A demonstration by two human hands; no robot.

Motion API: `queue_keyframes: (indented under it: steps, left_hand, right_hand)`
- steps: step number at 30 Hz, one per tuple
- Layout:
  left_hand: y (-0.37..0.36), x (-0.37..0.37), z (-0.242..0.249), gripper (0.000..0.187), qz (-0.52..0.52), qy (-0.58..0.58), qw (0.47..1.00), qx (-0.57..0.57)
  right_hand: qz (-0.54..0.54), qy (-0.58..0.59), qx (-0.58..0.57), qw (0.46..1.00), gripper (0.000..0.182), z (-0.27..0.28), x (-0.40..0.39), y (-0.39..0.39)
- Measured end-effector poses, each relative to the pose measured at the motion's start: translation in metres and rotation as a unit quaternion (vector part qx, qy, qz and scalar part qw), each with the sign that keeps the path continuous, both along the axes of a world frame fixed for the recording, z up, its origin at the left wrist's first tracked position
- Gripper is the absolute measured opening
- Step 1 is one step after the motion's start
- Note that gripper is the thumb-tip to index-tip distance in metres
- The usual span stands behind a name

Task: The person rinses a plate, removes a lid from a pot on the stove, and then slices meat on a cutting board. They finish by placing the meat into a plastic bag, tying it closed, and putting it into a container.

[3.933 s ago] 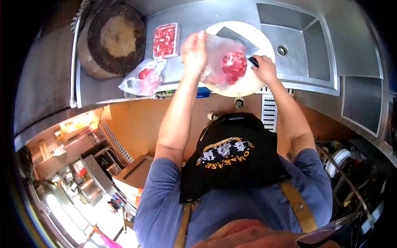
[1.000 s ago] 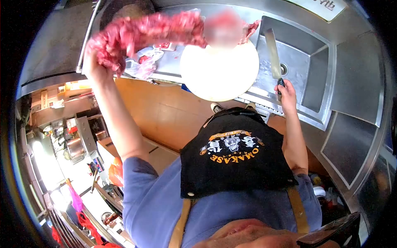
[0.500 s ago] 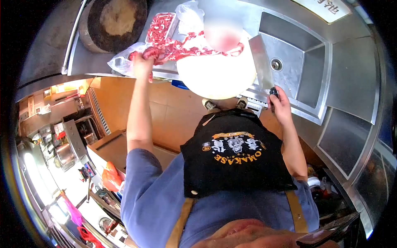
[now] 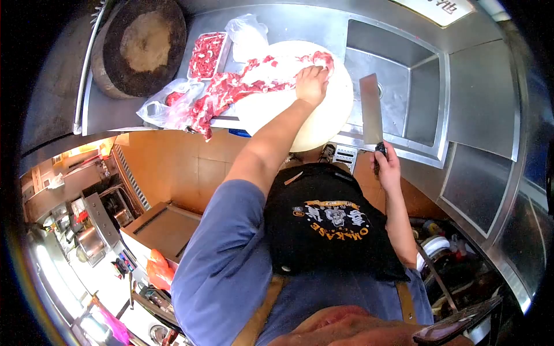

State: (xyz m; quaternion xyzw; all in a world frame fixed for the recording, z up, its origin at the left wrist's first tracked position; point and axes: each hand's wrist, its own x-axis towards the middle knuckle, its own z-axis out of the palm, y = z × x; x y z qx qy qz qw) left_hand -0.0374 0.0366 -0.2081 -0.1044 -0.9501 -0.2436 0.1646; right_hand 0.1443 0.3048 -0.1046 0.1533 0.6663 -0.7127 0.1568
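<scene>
A long piece of raw meat (image 4: 231, 85), red with pale fat, stretches across the round white cutting board (image 4: 323, 115) and off its left side. My left hand (image 4: 311, 85) is on the meat's right end, fingers curled over it. My right hand (image 4: 388, 162) grips the dark handle of a cleaver (image 4: 371, 109), its broad blade pointing away from me beside the board, near the sink edge. The meat's left end hangs at the counter's front edge beside a clear plastic bag (image 4: 167, 104) with some red meat in it.
A tray of cut meat (image 4: 206, 55) stands behind the long piece, next to a crumpled clear bag (image 4: 247, 33). A thick round chopping block (image 4: 138, 49) is at the back left. On the right is a steel sink (image 4: 398, 86).
My left hand has let go of the meat's left end and moved right to its other end. That left end now lies lower, over the counter edge. The cleaver stays in my right hand.
</scene>
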Motion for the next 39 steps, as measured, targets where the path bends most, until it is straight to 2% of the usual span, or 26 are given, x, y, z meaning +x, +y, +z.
queue_keyframes:
  steps: [1, 3, 4, 5, 7, 8, 10, 11, 12, 13, 15, 16, 17, 21, 22, 23, 24, 25, 27, 28, 29, 30, 33, 35, 37, 39]
  left_hand:
    - [-0.001, -0.003, -0.011, 0.030, 0.003, 0.000, 1.000, -0.004]
    - [-0.009, -0.014, -0.025, 0.028, -0.041, 0.117, 0.990, -0.067]
    - [-0.008, -0.016, -0.003, 0.023, -0.019, 0.005, 0.999, -0.043]
    - [-0.003, -0.020, 0.019, 0.023, -0.013, 0.008, 0.999, -0.049]
    - [0.004, -0.026, 0.050, 0.021, 0.142, -0.145, 0.973, 0.111]
    - [-0.005, -0.031, 0.047, 0.035, 0.167, -0.123, 0.962, 0.180]
    - [-0.046, -0.032, 0.067, 0.034, 0.136, -0.089, 0.936, 0.312]
    - [-0.066, -0.012, 0.105, 0.047, 0.157, -0.080, 0.928, 0.329]
    - [-0.108, -0.011, 0.099, 0.053, 0.214, -0.089, 0.912, 0.337]
    - [-0.138, 0.008, 0.141, 0.057, 0.181, -0.128, 0.841, 0.494]
    - [-0.189, 0.046, 0.208, 0.038, 0.098, -0.023, 0.817, 0.568]
    - [-0.224, 0.061, 0.231, 0.030, 0.078, 0.002, 0.806, 0.586]
    - [-0.249, 0.076, 0.254, 0.031, 0.042, 0.044, 0.822, 0.566]
    - [-0.300, 0.101, 0.330, 0.044, -0.032, 0.039, 0.835, 0.549]
    - [-0.273, 0.089, 0.346, 0.051, -0.070, 0.070, 0.829, 0.550]
    - [-0.275, 0.074, 0.346, 0.054, -0.062, 0.064, 0.856, 0.509]
    - [-0.271, 0.060, 0.339, 0.052, -0.001, -0.003, 0.871, 0.491]
    - [-0.220, 0.051, 0.337, 0.048, 0.006, -0.053, 0.865, 0.498]
    - [-0.185, -0.020, 0.276, 0.041, -0.073, -0.304, 0.864, 0.394]
    - [-0.132, -0.027, 0.247, 0.043, -0.059, -0.291, 0.902, 0.313]
    - [-0.116, -0.056, 0.187, 0.044, -0.134, -0.347, 0.901, 0.224]
    - [-0.081, -0.052, 0.167, 0.045, -0.116, -0.414, 0.879, 0.207]
    - [-0.085, -0.056, 0.078, 0.044, -0.008, -0.258, 0.912, 0.318]
    - [-0.122, -0.030, 0.063, 0.046, 0.048, -0.209, 0.942, 0.257]
    - [-0.147, 0.013, 0.047, 0.051, 0.067, -0.215, 0.960, 0.167]
    - [-0.134, 0.058, 0.081, 0.056, 0.003, -0.222, 0.974, 0.033]
  right_hand:
    - [0.003, 0.000, -0.004, 1.000, 0.037, 0.001, 0.002, 0.003]
    - [-0.037, -0.050, 0.004, 0.998, 0.038, 0.002, 0.005, 0.003]
    - [-0.033, -0.058, 0.011, 0.998, 0.040, -0.001, 0.005, 0.006]
    - [-0.012, -0.056, 0.025, 0.998, 0.041, -0.002, 0.004, 0.010]
    - [-0.002, -0.049, 0.028, 0.998, 0.042, -0.010, 0.001, 0.017]
    - [0.006, -0.047, 0.025, 0.999, 0.042, -0.012, -0.003, 0.019]
    - [0.006, -0.034, 0.020, 0.999, 0.041, -0.014, -0.010, 0.023]
    - [0.007, -0.034, 0.014, 0.999, 0.041, -0.016, -0.015, 0.025]
    - [0.032, -0.025, 0.014, 0.999, 0.041, -0.017, -0.021, 0.027]
    - [0.057, -0.017, 0.016, 0.998, 0.041, -0.017, -0.026, 0.029]
    - [0.057, -0.022, 0.005, 0.998, 0.041, -0.014, -0.033, 0.026]
    - [0.067, -0.013, -0.010, 0.998, 0.041, -0.018, -0.037, 0.024]
    - [0.077, -0.004, -0.024, 0.997, 0.041, -0.021, -0.041, 0.022]
    - [0.099, -0.012, -0.053, 0.994, 0.042, -0.024, -0.049, 0.018]
    - [0.094, -0.023, -0.059, 0.994, 0.042, -0.024, -0.049, 0.018]
    - [0.098, -0.026, -0.055, 0.993, 0.042, -0.023, -0.049, 0.018]
    - [0.090, -0.023, -0.045, 0.995, 0.042, -0.023, -0.048, 0.019]
    - [0.082, -0.020, -0.034, 0.996, 0.042, -0.022, -0.048, 0.019]
    - [0.082, -0.030, -0.015, 0.996, 0.042, -0.018, -0.048, 0.020]
    - [0.067, -0.028, -0.013, 0.997, 0.042, -0.019, -0.047, 0.024]
    - [0.050, -0.025, -0.010, 0.998, 0.041, -0.019, -0.045, 0.026]
    - [0.030, -0.025, -0.005, 0.999, 0.040, -0.019, -0.044, 0.027]
    - [0.013, -0.008, 0.008, 1.000, 0.040, -0.012, -0.042, 0.031]
    - [0.014, -0.006, 0.036, 0.999, 0.041, -0.009, -0.041, 0.029]
    - [0.020, 0.001, 0.059, 0.998, 0.041, -0.005, -0.045, 0.019]
    - [0.044, 0.014, 0.100, 0.994, 0.041, 0.000, -0.047, 0.002]
